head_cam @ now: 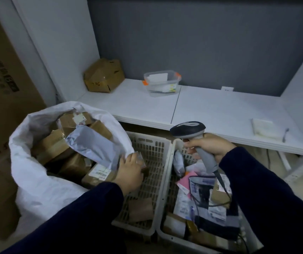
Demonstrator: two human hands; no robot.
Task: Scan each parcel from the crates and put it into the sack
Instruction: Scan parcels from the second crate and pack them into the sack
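A white woven sack [36,182] stands open at the left, filled with brown boxes and a grey mailer bag [93,145]. My left hand [130,173] is at the sack's right rim and pinches a small clear-wrapped parcel [140,159] over the edge. My right hand [211,145] grips a grey barcode scanner [189,130] above the right crate [169,233], which holds several mixed parcels. The left crate [152,151] holds one brown parcel [140,209].
A white bench [211,110] runs behind the crates, carrying a crumpled cardboard box [103,76], a clear plastic tub [162,83] and a folded white cloth [264,129]. Large cardboard boxes [2,88] stand at the left beside the sack.
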